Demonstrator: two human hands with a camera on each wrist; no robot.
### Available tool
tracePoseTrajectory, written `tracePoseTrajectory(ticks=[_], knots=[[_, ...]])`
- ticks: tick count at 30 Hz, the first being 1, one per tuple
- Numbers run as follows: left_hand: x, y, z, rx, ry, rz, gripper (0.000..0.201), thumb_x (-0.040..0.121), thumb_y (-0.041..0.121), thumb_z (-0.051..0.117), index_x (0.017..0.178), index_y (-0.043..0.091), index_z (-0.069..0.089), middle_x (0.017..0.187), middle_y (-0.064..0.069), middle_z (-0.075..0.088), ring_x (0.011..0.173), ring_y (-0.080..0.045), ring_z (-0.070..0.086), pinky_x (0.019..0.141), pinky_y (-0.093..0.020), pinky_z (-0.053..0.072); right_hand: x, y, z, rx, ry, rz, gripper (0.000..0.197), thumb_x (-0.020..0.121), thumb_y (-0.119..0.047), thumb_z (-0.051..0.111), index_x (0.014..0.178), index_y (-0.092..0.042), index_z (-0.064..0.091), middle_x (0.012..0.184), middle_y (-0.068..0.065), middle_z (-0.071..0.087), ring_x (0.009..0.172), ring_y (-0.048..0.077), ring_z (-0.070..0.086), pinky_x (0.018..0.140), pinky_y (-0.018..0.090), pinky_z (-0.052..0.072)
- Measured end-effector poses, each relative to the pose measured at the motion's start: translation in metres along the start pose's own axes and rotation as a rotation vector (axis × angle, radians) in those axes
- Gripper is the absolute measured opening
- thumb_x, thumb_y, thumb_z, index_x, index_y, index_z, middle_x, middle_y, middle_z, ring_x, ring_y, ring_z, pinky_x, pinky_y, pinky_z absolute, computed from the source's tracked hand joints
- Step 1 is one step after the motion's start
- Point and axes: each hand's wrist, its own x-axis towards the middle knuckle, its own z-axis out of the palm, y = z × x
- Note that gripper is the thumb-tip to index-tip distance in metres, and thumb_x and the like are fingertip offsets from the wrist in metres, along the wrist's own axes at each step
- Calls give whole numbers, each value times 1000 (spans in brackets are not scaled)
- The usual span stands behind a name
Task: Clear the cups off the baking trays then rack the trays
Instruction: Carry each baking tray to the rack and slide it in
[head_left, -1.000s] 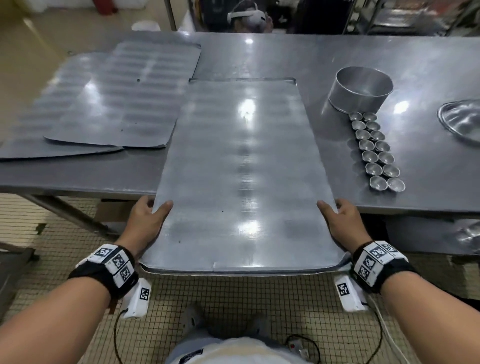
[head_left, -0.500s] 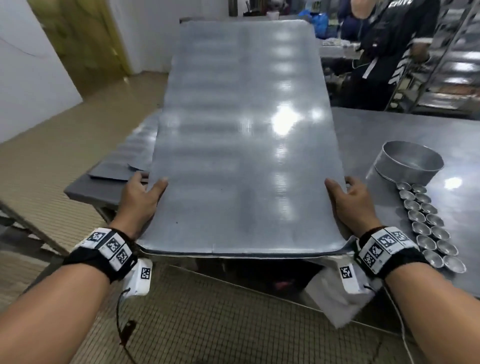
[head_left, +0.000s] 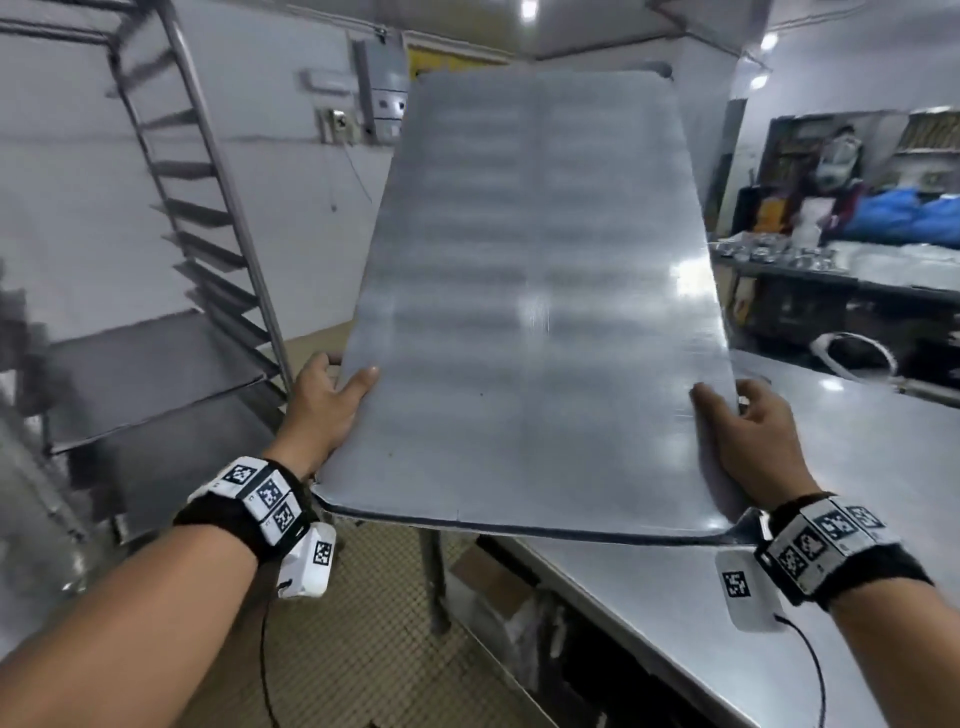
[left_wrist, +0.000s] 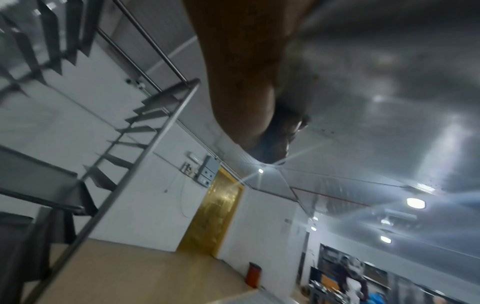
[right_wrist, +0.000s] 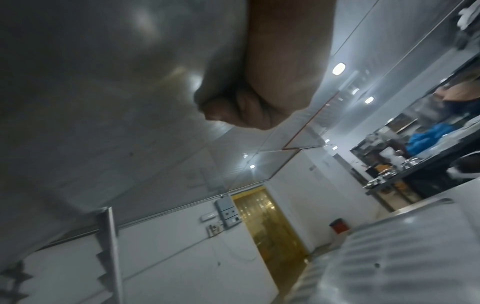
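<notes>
A large bare metal baking tray (head_left: 535, 312) is held up in the air in front of me, its far end raised. My left hand (head_left: 332, 400) grips its left edge, thumb on top and fingers underneath. My right hand (head_left: 737, 421) grips the right edge the same way. In the left wrist view the fingers (left_wrist: 246, 82) press against the tray's underside (left_wrist: 376, 72); the right wrist view shows curled fingers (right_wrist: 259, 92) under the tray (right_wrist: 103, 82). The tray rack (head_left: 208, 218) stands to the left, with trays on its lower rails. No cups are in view.
A steel table (head_left: 779, 545) lies below and to the right of the tray. The rack's slanted rails (left_wrist: 130, 131) stand close on the left. A yellow strip-curtain doorway (left_wrist: 215, 214) is in the far wall. A cluttered counter (head_left: 841, 270) stands at the back right.
Both hands lifted the tray off the table and swung it left toward the rack. The view turned with it, so the cups and round pan have left the frame.
</notes>
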Motion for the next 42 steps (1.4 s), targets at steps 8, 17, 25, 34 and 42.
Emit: tracePoseTrajectory(ticks=[8,17,25,34,42], knots=[[-2,-12,-82,59,240,-72,29,92,30,74,106,12,56,86,9,65,73,-6,63,62,-26,49,64,-29,106,98,-218,-106,50,83,-63,69,111,-22,61,94,3,72,87,24,70,82,42,56],[-54,-16,-126,144,388,-258,59,81,59,75,116,15,57,109,-3,70,95,-20,69,86,-44,57,90,-53,167,121,-484,-176,35,93,-43,68,111,-15,57,80,1,67,70,14,63,57,27,40],[-113,-1,-138,274,455,-461,49,89,46,72,121,13,56,109,-2,67,89,-12,64,71,-28,50,94,-32,236,204,-802,-54,68,79,-67,69,119,-14,56,73,6,73,53,17,62,50,24,42],[-156,-48,-172,363,492,-670,58,88,48,72,126,8,52,119,-8,61,89,-16,61,70,-26,47,50,-26,312,170,-982,12,79,80,-58,75,122,7,56,58,-1,62,38,4,52,37,16,35],[-139,-101,-225,366,486,-730,74,85,50,74,138,5,47,124,-10,58,101,-24,60,83,-33,47,13,-63,359,139,-1070,-9,46,92,-40,71,94,5,59,48,2,59,38,12,49,38,19,37]])
